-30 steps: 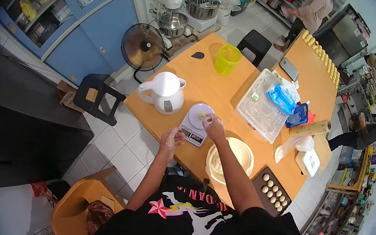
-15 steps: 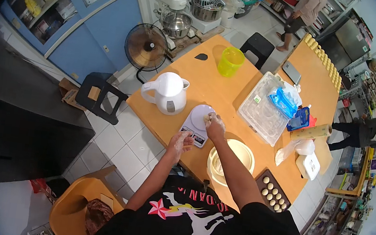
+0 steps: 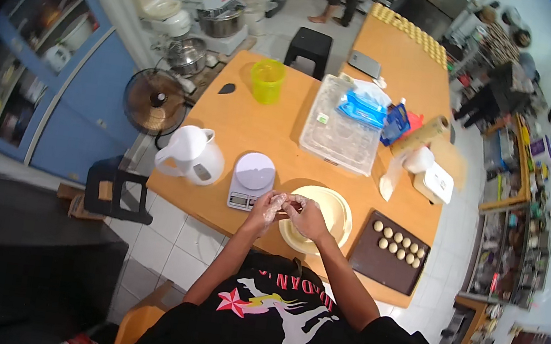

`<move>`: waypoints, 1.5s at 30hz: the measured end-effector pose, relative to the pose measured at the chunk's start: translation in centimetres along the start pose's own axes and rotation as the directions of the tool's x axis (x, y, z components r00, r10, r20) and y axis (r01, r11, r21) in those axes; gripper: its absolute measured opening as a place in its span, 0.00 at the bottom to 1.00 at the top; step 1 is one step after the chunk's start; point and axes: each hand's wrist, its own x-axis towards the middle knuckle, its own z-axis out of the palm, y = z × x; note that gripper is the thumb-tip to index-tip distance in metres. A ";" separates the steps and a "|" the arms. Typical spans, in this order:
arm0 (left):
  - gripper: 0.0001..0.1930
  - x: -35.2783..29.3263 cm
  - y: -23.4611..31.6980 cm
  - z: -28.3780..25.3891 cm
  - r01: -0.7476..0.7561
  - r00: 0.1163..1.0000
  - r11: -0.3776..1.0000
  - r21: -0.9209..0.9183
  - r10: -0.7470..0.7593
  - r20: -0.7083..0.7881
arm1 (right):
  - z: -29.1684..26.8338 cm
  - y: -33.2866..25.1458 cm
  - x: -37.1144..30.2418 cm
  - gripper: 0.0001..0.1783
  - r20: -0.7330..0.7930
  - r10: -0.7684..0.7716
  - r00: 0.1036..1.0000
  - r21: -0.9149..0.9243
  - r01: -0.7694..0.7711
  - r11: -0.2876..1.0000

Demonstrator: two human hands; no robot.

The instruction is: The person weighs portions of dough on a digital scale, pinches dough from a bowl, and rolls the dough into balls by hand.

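In the head view, the person's left hand (image 3: 265, 211) and right hand (image 3: 309, 218) meet over the near part of the counter (image 3: 229, 128), fingertips together. Each grip is curled inward; whether either is clamped on anything I cannot tell, as the fingers hide what lies between them. The right hand is above the near left part of the cream bowl (image 3: 347, 222). The left hand is just beside the near end of the kitchen scale (image 3: 255, 171), whose round plate is bare. Left of the scale stands a white kettle (image 3: 193, 153). Right of the bowl, a dark tray (image 3: 378, 263) carries small pale balls (image 3: 402, 244) in two slanting rows along its far side.
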 end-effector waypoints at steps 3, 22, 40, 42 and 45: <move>0.15 1.1 -1.4 1.3 0.001 0.995 0.999 0.043 -0.006 0.103 | -1.6 2.1 -1.1 0.18 -0.083 0.036 0.996 -0.006 -0.036 0.999; 0.11 4.0 -3.9 3.2 0.211 0.945 0.977 -0.034 -0.196 0.261 | -4.9 10.7 -3.8 0.12 -0.368 0.174 0.914 -0.125 -0.234 0.964; 0.14 1.2 0.4 4.0 0.155 0.987 0.965 -0.212 -0.144 0.067 | -1.1 11.8 -1.4 0.12 -0.032 0.231 0.972 -0.542 -0.211 0.814; 0.17 1.2 0.1 4.0 0.179 0.983 0.936 -0.303 -0.161 0.083 | -2.4 6.3 -1.3 0.15 -0.233 -0.052 0.971 -0.427 -0.054 0.903; 0.23 2.4 -2.7 3.0 0.104 0.984 0.973 -0.207 -0.071 0.161 | -1.4 2.5 0.2 0.21 -0.295 -0.324 0.899 -0.294 0.237 0.926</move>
